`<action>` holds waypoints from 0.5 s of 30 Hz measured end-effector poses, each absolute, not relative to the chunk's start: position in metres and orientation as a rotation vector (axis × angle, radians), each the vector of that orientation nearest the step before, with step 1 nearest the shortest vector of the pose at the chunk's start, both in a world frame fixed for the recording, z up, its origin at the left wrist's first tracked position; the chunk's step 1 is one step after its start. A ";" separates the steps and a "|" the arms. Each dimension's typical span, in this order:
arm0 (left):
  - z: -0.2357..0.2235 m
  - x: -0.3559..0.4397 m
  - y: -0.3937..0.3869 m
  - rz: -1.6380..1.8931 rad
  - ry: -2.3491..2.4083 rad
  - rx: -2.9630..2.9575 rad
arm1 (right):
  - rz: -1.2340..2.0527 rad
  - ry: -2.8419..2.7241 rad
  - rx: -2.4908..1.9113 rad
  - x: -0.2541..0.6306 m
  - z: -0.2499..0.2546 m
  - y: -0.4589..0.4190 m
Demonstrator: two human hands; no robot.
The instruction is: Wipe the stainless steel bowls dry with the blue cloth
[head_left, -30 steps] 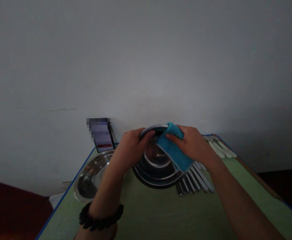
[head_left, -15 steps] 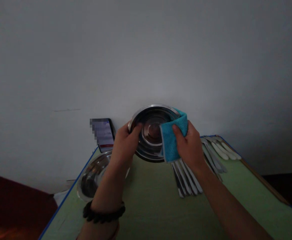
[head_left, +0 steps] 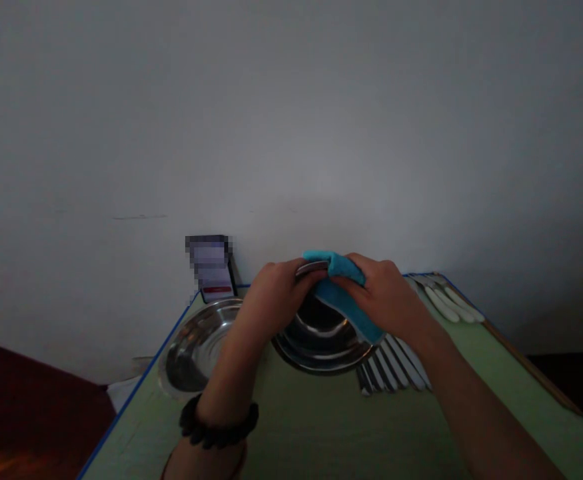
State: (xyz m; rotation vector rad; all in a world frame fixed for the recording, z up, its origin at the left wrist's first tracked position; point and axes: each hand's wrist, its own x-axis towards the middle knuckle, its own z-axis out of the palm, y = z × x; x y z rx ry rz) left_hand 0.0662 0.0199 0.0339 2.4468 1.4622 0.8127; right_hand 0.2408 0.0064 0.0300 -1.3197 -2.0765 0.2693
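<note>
A shiny metal bowl point(head_left: 316, 357) is held up over the table, its inside partly facing me. My left hand point(head_left: 281, 290) is closed on its far rim, thumb inside. Close beside it, my right hand point(head_left: 386, 290) pinches a blue cloth point(head_left: 348, 307) that is folded over the same rim and hangs down into the bowl. The two hands nearly meet at the top of the rim. Part of the bowl's inside is hidden by the cloth and my fingers.
A second metal bowl point(head_left: 191, 360) stands at the left of the green table point(head_left: 301, 433). Behind it a phone point(head_left: 214, 270) leans on the wall. Several metal knives point(head_left: 396, 367) lie right of the held bowl, and white-handled cutlery point(head_left: 448, 303) lies at the back right.
My left hand has shifted from the bowl's left side to its far rim. The cloth and my right hand have moved from the right side to the top. The bowl has come lower and tilted.
</note>
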 end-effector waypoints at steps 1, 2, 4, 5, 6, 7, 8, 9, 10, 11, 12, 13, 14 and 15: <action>0.034 0.065 0.020 0.843 1.503 2.444 | 0.266 -2.041 -1.324 0.240 0.029 0.007; 0.035 0.064 0.020 0.877 1.546 2.430 | 0.251 -2.003 -1.329 0.238 0.029 0.007; 0.037 0.064 0.019 0.948 1.614 2.379 | 0.205 -1.922 -1.332 0.237 0.027 0.008; 0.038 0.065 0.019 0.996 1.638 2.345 | 0.188 -1.874 -1.326 0.237 0.026 0.009; 0.039 0.065 0.018 1.051 1.658 2.305 | 0.180 -1.823 -1.318 0.237 0.025 0.011; 0.039 0.066 0.018 1.112 1.679 2.259 | 0.179 -1.766 -1.308 0.237 0.023 0.012; 0.040 0.067 0.018 1.176 1.699 2.205 | 0.182 -1.705 -1.298 0.237 0.021 0.013; 0.040 0.067 0.018 1.244 1.718 2.143 | 0.193 -1.642 -1.288 0.236 0.019 0.014; 0.040 0.067 0.019 1.315 1.733 2.073 | 0.210 -1.579 -1.282 0.234 0.017 0.015; 0.038 0.067 0.020 1.388 1.741 1.999 | 0.234 -1.520 -1.281 0.232 0.015 0.016; 0.037 0.067 0.021 1.460 1.739 1.922 | 0.267 -1.467 -1.282 0.230 0.012 0.017; 0.034 0.067 0.023 1.532 1.730 1.839 | 0.312 -1.422 -1.282 0.228 0.010 0.018; 0.032 0.067 0.026 1.602 1.704 1.747 | 0.369 -1.387 -1.279 0.226 0.007 0.019; 0.029 0.068 0.028 1.667 1.655 1.644 | 0.432 -1.360 -1.268 0.224 0.004 0.021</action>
